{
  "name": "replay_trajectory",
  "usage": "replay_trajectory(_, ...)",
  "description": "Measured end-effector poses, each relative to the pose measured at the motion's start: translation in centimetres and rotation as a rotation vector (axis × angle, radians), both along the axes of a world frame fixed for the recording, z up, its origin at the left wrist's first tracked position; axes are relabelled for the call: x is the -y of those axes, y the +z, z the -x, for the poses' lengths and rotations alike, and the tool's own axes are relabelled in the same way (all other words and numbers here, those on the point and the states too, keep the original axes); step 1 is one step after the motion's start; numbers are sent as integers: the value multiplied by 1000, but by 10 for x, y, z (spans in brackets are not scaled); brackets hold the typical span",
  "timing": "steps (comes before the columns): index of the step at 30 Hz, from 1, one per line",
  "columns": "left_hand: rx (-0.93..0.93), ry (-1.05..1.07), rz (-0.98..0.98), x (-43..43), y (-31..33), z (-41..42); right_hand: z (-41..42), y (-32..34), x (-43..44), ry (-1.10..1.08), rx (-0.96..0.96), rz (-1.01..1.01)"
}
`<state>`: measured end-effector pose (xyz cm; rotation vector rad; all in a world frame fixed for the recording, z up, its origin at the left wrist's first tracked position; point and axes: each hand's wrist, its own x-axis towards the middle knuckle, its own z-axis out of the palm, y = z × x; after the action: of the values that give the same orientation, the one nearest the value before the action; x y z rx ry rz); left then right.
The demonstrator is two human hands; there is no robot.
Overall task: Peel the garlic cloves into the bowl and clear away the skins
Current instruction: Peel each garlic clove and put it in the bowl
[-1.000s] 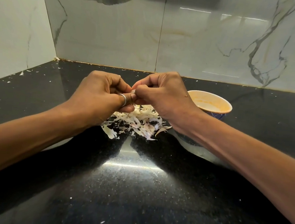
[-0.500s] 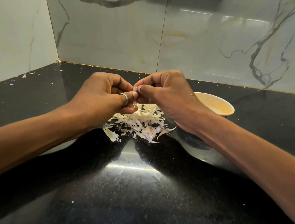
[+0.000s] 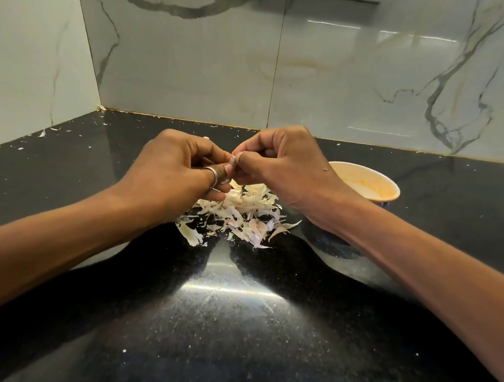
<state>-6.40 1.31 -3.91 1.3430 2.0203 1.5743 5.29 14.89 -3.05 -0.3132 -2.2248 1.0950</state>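
Note:
My left hand (image 3: 176, 173), a ring on one finger, and my right hand (image 3: 283, 166) meet above the black countertop (image 3: 228, 324). Both pinch a small garlic clove (image 3: 233, 158) between fingertips; only a pale sliver of it shows. Directly below the hands lies a loose pile of whitish garlic skins (image 3: 236, 216). The bowl (image 3: 369, 185), pale yellow inside and dark blue outside, stands to the right behind my right wrist, which hides its near left side. Its contents cannot be made out.
Marble wall tiles (image 3: 314, 75) close off the back and the left side. Small skin flakes (image 3: 42, 133) are scattered along the left edge, the back edge and the near counter. A bright light reflection lies on the counter before the pile.
Both hands stay joined on the clove, with only small finger shifts. The view has drifted slightly, so hands, pile and bowl sit a little differently in frame.

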Motion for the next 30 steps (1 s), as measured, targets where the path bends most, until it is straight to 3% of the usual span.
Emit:
replay_trajectory(14, 77, -36, -39, 4, 10, -7, -2, 1, 1, 8, -6, 17)
replay_trajectory(30, -14, 71, -38, 6, 12, -4, 5, -1, 1, -48, -35, -246)
